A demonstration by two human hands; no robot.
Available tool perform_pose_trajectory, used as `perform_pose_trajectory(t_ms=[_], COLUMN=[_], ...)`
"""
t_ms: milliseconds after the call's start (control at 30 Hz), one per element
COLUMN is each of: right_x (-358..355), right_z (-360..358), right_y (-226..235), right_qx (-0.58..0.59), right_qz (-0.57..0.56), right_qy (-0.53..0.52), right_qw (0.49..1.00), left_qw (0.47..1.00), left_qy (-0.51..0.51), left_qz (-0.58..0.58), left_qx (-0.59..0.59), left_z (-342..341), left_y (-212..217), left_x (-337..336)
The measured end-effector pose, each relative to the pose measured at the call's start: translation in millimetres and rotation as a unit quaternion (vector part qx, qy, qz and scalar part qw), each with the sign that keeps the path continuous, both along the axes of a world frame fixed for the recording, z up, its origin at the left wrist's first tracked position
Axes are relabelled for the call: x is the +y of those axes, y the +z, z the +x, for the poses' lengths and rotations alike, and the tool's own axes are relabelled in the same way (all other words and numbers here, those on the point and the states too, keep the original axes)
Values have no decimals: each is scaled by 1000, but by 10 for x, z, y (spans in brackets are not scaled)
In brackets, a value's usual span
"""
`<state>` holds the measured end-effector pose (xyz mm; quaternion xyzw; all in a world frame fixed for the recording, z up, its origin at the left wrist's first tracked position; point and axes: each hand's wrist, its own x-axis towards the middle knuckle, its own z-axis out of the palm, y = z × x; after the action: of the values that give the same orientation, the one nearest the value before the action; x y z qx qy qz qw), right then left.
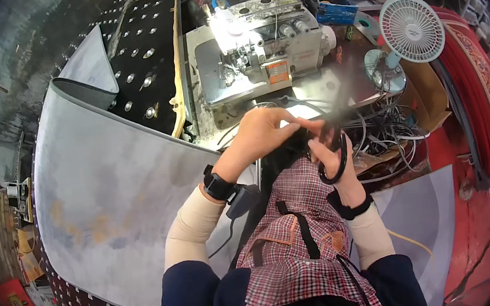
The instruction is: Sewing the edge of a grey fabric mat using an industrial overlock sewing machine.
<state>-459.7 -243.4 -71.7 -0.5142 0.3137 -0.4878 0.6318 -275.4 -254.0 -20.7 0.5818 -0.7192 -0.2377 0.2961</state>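
My right hand (324, 156) is closed around a pair of black-handled scissors (344, 163). A handle loop hangs by the thumb, and the blades point up and away, smeared by motion. Close beside it on the left, my left hand (259, 134) is bent at the wrist with thumb and fingertips pinched together. Those fingertips meet the fingers of the right hand; whatever they pinch is too small or hidden to name. Both hands are above my lap, in front of a lit white sewing machine (269, 51).
A large grey sheet of material (123, 212) with a dark edge drapes over a studded black table (143, 58) at left. Tangled cables (389, 140) and a white fan (412, 29) stand to the right, near red rugs (473, 79). Another grey piece (420, 210) lies lower right.
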Motion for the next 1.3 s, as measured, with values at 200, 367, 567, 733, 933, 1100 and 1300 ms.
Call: perform_pose_trajectory(t_ms=[200,367,567,733,933,1100,1300], right_x=[-31,-52,-72,-41,-125,73,456], right_z=[139,72,4,92,50,-50,-6], right_y=[118,-5,9,-3,-26,-128,-223], right_qx=[48,-17,17,18,80,-5,-177], right_qz=[-17,-11,-18,-15,1,46,177], right_qy=[-4,-39,-75,-71,-147,-18,309], right_qw=[999,999,997,997,986,999,917], left_qw=[998,999,988,795,776,770,746], left_qy=[4,-30,-31,-117,-81,-67,-49], left_qz=[41,-7,87,180,113,79,81], left_qx=[-38,17,126,567,615,629,659], left_z=[-15,65,145,42,109,204,131], left_y=[178,63,22,-55,-93,-159,-167], left_x=[135,151,154,106,17,-91,-85])
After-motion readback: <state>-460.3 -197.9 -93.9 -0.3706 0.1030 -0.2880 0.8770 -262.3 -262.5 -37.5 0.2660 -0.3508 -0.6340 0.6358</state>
